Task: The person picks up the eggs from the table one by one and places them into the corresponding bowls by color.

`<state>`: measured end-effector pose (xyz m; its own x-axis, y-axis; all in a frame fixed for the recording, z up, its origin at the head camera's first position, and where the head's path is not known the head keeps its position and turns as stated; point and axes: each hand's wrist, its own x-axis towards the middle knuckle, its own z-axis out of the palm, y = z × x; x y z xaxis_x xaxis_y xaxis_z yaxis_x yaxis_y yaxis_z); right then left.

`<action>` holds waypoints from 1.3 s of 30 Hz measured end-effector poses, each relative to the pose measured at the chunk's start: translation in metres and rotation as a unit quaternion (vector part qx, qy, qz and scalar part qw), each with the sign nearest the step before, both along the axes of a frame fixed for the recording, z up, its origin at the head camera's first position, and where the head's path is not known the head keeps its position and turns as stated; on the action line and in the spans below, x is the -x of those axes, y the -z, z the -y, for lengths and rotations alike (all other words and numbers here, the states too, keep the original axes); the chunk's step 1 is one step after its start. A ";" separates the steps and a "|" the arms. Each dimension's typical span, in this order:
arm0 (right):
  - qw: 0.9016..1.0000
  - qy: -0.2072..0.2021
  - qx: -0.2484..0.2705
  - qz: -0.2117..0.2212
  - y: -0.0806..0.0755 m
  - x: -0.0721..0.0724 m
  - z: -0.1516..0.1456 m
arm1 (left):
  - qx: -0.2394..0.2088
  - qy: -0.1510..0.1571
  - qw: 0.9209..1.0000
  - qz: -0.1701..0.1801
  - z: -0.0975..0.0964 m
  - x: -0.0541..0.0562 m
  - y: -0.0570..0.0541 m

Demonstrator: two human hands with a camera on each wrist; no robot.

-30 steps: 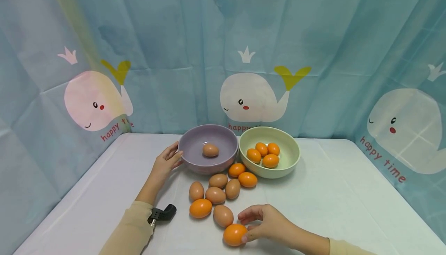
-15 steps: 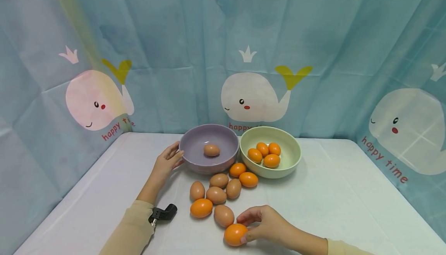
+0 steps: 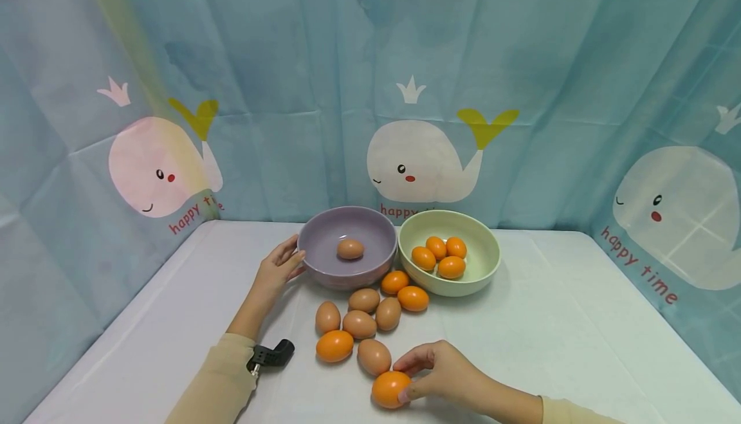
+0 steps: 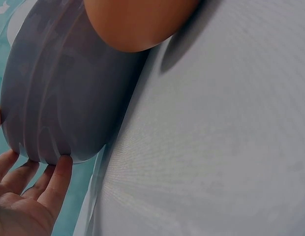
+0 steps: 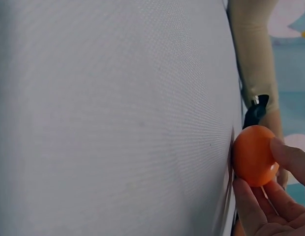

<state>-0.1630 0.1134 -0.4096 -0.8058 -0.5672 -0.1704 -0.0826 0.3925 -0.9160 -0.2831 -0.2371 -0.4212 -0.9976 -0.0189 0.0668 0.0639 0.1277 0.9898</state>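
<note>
Fingertips of my left hand [image 3: 276, 269] rest against the outer left wall of the purple bowl [image 3: 347, 281], in which one brown egg [image 3: 350, 249] lies. In the left wrist view, the fingers [image 4: 58, 184] touch the bowl's outside. My right hand [image 3: 448, 376] pinches an orange egg [image 3: 391, 390] between thumb and fingers at the front of the table. That egg [image 5: 254, 155] appears down at the tabletop in the right wrist view. Just behind it lies a brown egg [image 3: 374, 356], close to the right fingertips.
A green bowl [image 3: 483, 269] with several orange eggs stands against the purple bowl's right side. Several loose brown eggs [image 3: 359, 324] and orange eggs [image 3: 334, 346] lie in front of the bowls. A curtain [image 3: 324, 154] rises behind the white table [image 3: 538, 327].
My right hand has shifted slightly left and its fingers lie closer about the orange egg. The brown egg behind it has turned a little. The left hand keeps its place.
</note>
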 end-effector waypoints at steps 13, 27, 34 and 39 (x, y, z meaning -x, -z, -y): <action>1.000 0.011 -0.006 -0.014 -0.011 0.003 -0.005 | 0.005 0.000 1.000 -0.001 0.000 -0.001 -0.002; 0.997 0.055 0.057 -0.019 -0.060 0.026 -0.015 | -0.008 0.003 1.000 0.002 0.000 -0.002 0.000; 0.994 0.088 0.055 -0.041 -0.082 0.047 -0.023 | -0.007 0.006 1.000 -0.002 -0.001 -0.002 -0.002; 0.989 0.130 0.029 -0.065 -0.092 0.064 -0.027 | -0.010 0.007 1.000 0.002 -0.001 -0.002 -0.001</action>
